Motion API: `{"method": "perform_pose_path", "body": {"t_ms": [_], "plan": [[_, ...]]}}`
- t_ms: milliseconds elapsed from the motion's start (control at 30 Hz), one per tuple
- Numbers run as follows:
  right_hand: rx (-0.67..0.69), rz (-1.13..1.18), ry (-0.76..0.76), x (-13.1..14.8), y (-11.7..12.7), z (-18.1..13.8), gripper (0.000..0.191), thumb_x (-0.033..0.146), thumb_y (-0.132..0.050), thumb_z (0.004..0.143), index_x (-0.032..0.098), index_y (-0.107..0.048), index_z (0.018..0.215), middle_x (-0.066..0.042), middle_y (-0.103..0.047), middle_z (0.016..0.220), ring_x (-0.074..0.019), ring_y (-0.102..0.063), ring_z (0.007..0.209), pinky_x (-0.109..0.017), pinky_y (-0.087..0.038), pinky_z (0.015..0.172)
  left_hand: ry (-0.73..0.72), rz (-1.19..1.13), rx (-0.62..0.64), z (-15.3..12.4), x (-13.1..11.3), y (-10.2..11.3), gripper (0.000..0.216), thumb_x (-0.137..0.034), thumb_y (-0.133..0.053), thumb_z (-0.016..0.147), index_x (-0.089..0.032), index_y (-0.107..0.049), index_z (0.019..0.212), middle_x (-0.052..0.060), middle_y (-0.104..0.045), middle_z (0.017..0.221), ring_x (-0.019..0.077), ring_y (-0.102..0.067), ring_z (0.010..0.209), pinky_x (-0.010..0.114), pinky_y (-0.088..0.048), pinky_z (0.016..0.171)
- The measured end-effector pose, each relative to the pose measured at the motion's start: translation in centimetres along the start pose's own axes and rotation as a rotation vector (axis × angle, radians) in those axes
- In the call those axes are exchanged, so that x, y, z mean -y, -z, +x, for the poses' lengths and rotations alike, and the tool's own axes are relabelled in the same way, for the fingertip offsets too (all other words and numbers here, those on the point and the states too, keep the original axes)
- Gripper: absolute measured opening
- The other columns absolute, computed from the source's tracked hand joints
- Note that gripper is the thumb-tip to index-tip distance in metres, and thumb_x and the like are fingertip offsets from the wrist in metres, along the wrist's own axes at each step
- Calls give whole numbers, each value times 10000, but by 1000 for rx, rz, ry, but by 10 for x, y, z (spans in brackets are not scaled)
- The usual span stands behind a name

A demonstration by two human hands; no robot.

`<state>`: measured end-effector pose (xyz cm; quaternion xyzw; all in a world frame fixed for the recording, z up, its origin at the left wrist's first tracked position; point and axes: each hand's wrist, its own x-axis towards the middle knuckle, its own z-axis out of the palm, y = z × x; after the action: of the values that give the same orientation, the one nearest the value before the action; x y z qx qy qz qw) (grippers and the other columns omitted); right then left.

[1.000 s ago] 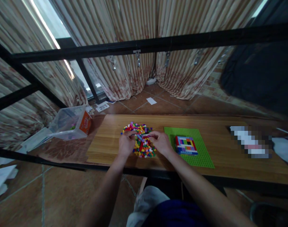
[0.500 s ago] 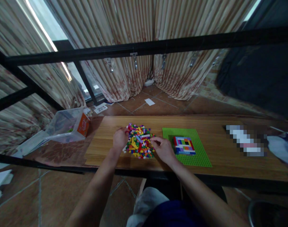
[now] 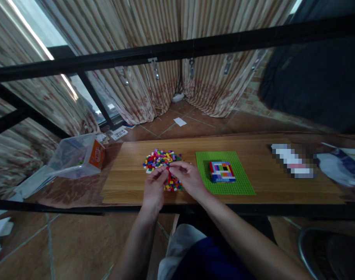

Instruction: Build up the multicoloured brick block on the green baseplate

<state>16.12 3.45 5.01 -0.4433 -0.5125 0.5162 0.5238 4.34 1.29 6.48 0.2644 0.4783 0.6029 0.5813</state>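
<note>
Over the pile of small multicoloured toy bricks, my two hands meet with their fingertips nearly touching. My left hand is closed in a pinch, and so is my right hand. Whatever is between the fingers is too small to make out, and part of the pile is hidden beneath them. To the right of the hands lies a green baseplate. A low square structure of coloured bricks stands on it, with a small dark opening near its middle.
The wooden table carries all this. A clear plastic box with an orange label stands at the left. A blurred-out item and a plastic bag lie to the right. A black metal bar crosses beyond the table.
My left hand has moved right from the pile's left edge, and my right hand left, so they meet over the pile. Some bricks have been spread leftward. The whole view has shifted slightly.
</note>
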Motion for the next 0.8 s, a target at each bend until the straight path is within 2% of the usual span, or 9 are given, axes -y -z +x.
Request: {"method": "perform_pose_path", "body": {"t_ms": [100,200,367,533,633,800], "plan": [[-30,-2,36,3,0,-5,159,351,-672,757,217,-741,805,-30,-731,816,-175,-649,761,-290,-502,720,-40,6,-9,-13,10,-6,292,-324,-828,610,-159,-701,814,-4,-671,782,71,-547,636,186,-413,592],[-21,-5,5,3,5,-15,153,352,-680,749,219,-747,781,-29,-732,792,-172,-638,715,-288,-495,685,-41,14,-3,-19,19,-5,301,-371,-815,641,-160,-694,818,-11,-651,750,70,-526,610,193,-402,578],[-18,-23,-98,-1,14,-32,209,405,-687,728,201,-733,716,-11,-660,614,-139,-546,561,-259,-440,547,49,-20,49,-30,32,-2,315,-393,-832,619,-139,-668,708,-24,-568,619,67,-481,576,191,-385,556],[13,56,-159,-13,21,-38,275,453,-694,723,181,-731,739,11,-612,554,-121,-523,520,-255,-435,533,123,-22,68,-35,37,1,334,-418,-817,619,-134,-659,691,-20,-562,597,74,-487,556,197,-383,536],[-37,16,-144,-23,26,-29,265,437,-702,717,182,-741,778,-5,-669,623,-136,-571,558,-266,-463,566,11,159,17,-23,33,8,261,-371,-779,654,-149,-685,754,-19,-608,633,90,-525,573,210,-419,562],[-97,-357,31,-29,36,-1,157,307,-638,777,207,-753,810,-26,-736,778,-174,-647,701,-303,-491,705,-276,693,-76,19,19,24,79,-240,-663,744,-175,-706,756,2,-696,737,141,-629,700,255,-493,699]]}}
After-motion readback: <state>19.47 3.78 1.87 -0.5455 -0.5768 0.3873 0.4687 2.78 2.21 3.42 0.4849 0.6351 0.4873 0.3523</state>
